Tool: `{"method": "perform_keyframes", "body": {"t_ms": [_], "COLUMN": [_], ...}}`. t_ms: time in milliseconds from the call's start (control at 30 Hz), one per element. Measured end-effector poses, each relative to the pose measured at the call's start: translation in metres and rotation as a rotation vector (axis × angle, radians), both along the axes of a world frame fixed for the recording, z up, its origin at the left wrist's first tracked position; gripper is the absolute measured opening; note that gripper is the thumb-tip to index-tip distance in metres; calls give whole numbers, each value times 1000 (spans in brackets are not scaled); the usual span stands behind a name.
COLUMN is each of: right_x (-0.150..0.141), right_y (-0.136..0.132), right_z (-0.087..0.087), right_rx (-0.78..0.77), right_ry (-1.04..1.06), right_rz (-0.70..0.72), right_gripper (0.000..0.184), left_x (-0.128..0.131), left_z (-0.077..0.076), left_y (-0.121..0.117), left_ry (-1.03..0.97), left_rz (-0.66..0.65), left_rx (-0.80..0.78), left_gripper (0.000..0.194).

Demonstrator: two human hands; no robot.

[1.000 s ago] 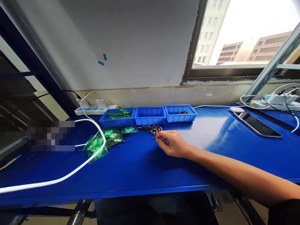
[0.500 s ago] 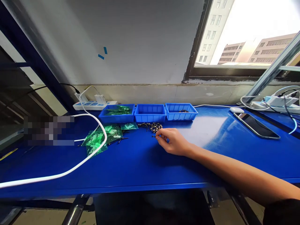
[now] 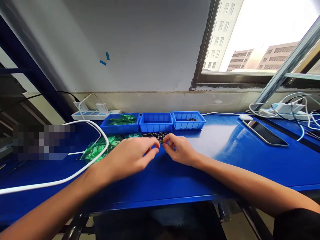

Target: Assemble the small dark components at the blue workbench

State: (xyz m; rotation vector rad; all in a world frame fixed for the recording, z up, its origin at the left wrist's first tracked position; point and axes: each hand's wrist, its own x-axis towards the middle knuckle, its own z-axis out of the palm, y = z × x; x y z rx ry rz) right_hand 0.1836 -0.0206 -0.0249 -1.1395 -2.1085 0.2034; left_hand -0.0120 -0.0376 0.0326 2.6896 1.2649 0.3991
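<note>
My right hand is closed in a pinch on a small dark screw, mostly hidden by the fingertips. Facing it from the left is my left hand, thumb and forefinger apart, nothing visible between them. Its fingertips are close to those of the right hand. Just beyond both hands lies a pile of small dark screws on the blue table. Green-tinted bags of small parts lie left of the pile, partly covered by the left hand and arm.
Three blue bins stand along the back: a left bin with green bags, a middle bin, and a right bin with a few dark pieces. A white cable loops across the left. A phone lies at right.
My left hand has come in from the left, up to the right hand, and now covers part of the bags. The right hand keeps its pinch. The view has shifted slightly.
</note>
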Motion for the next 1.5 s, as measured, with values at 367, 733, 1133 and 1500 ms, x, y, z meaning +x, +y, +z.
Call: {"method": "perform_keyframes", "body": {"t_ms": [367,733,1133,1500], "right_x": [3,2,9,5], "right_y": [5,1,8,2], "right_z": [2,4,5,10], "right_rx": [-67,-120,-127,-173], "right_ry": [-44,-93,-154,-210], "right_rz": [-151,-118,-223,-249], "right_gripper": [5,9,14,12], "left_x": [35,29,41,33], "left_z": [-34,-36,-42,-37], "left_y": [42,39,52,47], "left_ry": [-127,-186,-109,-63], "left_rz": [14,22,-48,-13], "left_rx": [-16,-10,-12,1], "left_gripper": [26,28,28,27]}}
